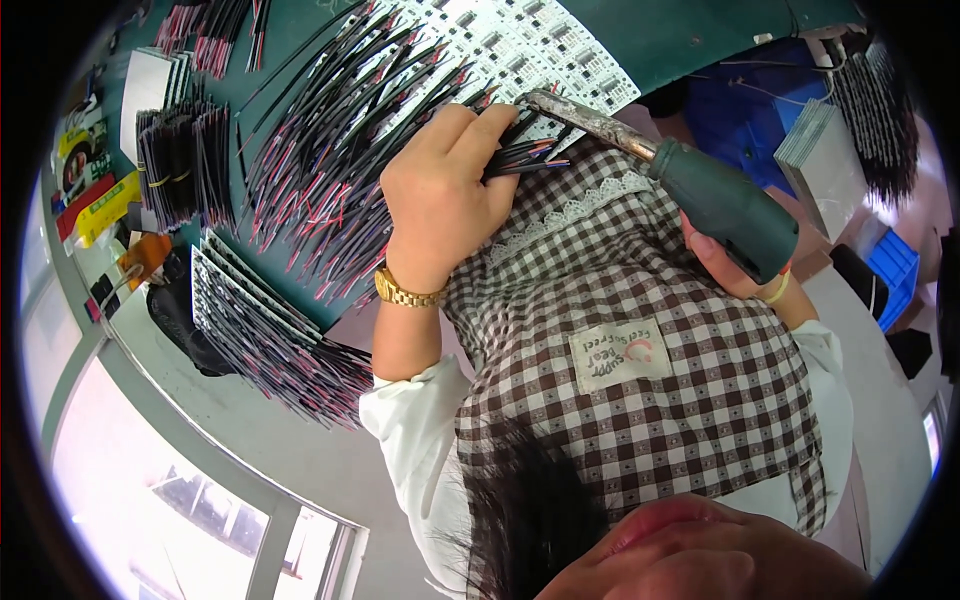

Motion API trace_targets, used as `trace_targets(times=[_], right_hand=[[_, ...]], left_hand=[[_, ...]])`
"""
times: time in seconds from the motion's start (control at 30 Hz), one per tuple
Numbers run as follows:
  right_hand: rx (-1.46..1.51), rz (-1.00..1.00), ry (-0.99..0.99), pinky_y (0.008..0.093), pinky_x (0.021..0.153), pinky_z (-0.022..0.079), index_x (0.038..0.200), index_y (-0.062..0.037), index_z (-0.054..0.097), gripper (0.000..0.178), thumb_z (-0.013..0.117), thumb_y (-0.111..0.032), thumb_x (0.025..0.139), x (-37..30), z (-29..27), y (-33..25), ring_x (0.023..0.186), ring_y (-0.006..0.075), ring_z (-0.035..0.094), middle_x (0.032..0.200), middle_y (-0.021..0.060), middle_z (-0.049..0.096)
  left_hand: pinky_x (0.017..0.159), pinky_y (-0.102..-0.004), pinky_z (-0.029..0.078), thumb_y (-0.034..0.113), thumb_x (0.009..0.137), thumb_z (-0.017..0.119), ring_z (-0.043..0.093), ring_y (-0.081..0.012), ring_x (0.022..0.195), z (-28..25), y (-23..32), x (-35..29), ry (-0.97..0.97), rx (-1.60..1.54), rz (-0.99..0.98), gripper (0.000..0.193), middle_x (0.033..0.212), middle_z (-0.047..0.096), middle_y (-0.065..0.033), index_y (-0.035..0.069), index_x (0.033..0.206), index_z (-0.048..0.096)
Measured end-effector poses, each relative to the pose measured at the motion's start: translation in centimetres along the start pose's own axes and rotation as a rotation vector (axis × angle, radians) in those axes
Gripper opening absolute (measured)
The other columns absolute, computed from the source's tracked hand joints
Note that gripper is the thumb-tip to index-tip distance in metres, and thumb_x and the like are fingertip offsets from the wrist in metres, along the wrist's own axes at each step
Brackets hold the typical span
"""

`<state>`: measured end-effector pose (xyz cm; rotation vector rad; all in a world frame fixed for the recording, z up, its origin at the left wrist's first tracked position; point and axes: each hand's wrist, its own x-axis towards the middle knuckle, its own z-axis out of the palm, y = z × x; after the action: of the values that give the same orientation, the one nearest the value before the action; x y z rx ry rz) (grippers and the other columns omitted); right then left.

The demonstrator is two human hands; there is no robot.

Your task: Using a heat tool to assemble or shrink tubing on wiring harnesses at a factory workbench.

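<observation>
My left hand, with a gold watch on its wrist, is closed around a small bundle of black and red wires at the table's edge. Their ends point toward the metal shaft of a soldering iron. My right hand grips the iron's dark green handle and is mostly hidden behind it. The iron's tip lies over a white panel of small circuit boards on the green table.
Many loose black and red wires fan across the table. Stacks of wired boards and banded black bundles lie to the left. Blue bins and a stack of metal plates stand at the right.
</observation>
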<state>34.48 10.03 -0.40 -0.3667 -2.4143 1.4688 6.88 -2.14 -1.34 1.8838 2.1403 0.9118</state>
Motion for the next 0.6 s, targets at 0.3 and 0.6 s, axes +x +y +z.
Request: trace_targets(times=[0.3, 0.6], right_hand=[[-0.151, -0.068, 0.02, 0.0276, 0.074, 0.049, 0.108, 0.0011, 0.061, 0.027, 0.063, 0.002, 0.081, 1.9, -0.7, -1.6, 0.083, 0.016, 0.062, 0.097, 0.0073, 0.065], [0.079, 0.019, 0.019, 0.0288, 0.091, 0.046, 0.121, 0.0039, 0.053, 0.04, 0.06, 0.006, 0.081, -0.7, -1.4, -0.6, 0.104, 0.0177, 0.06, 0.109, 0.0104, 0.063]], left_hand=[[0.052, -0.0309, 0.044, 0.008, 0.063, 0.068, 0.054, -0.0208, 0.06, 0.1, 0.1, 0.0, -0.023, 0.016, -0.016, 0.035, 0.072, 0.051, -0.0033, 0.013, 0.097, 0.066], [0.053, -0.0319, 0.045, 0.006, 0.06, 0.069, 0.055, -0.0217, 0.062, 0.2, 0.6, 0.2, -0.024, 0.025, -0.015, 0.038, 0.073, 0.051, -0.0038, 0.012, 0.097, 0.066]])
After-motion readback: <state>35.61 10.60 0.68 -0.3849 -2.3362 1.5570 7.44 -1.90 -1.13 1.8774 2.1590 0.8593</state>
